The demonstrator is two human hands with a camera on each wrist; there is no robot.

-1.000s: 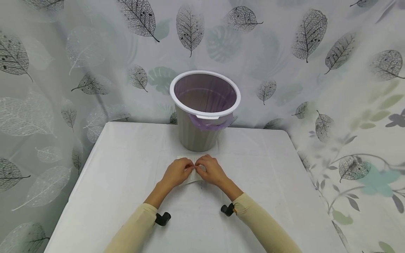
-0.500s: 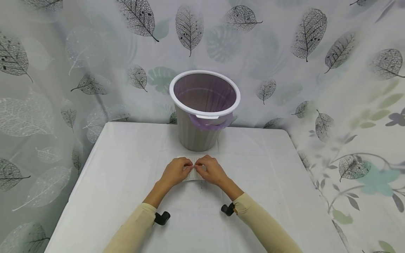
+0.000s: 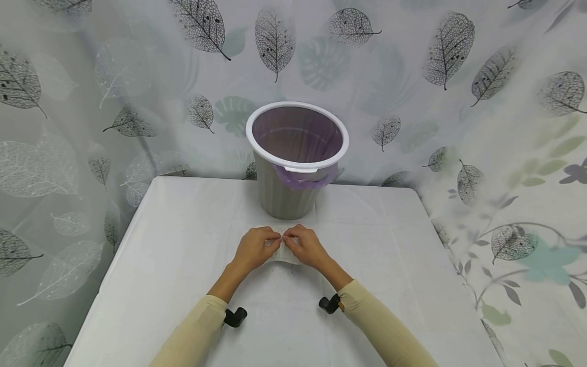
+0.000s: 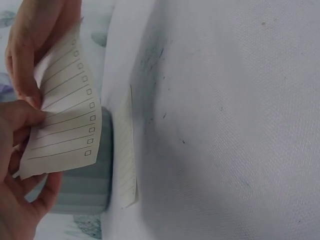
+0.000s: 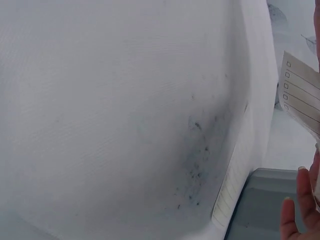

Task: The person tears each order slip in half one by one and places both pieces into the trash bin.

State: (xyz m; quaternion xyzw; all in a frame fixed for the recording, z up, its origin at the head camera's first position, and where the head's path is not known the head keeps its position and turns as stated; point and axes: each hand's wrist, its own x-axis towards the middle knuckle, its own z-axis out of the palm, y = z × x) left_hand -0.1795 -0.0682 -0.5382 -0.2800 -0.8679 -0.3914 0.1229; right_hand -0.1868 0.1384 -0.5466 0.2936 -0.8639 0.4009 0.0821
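Observation:
Both hands meet over the table just in front of the bin, fingertips close together. Between them is a lined paper sheet (image 3: 286, 254) with a row of small checkboxes along one edge, plainest in the left wrist view as a bent sheet (image 4: 75, 127). The left hand (image 3: 253, 250) pinches it between thumb and fingers. Beside it, the right hand (image 3: 306, 246) pinches the same sheet, its fingertips almost touching the left ones. Below the held sheet, a second lined paper strip (image 4: 126, 155) lies on the table. In the right wrist view the hands are mostly cut off by the frame.
A grey bin (image 3: 289, 196) with a white rim and purple liner stands at the table's back edge. The table (image 3: 183, 229) has a white cover. Leaf-print curtains (image 3: 403, 66) hang behind and at both sides. Small dark specks (image 5: 197, 150) mark the tabletop.
The sheet between the fingers shifts and tilts slightly, its near edge now reaching further right and curving. The hands stay nearly in place; the bin has not moved.

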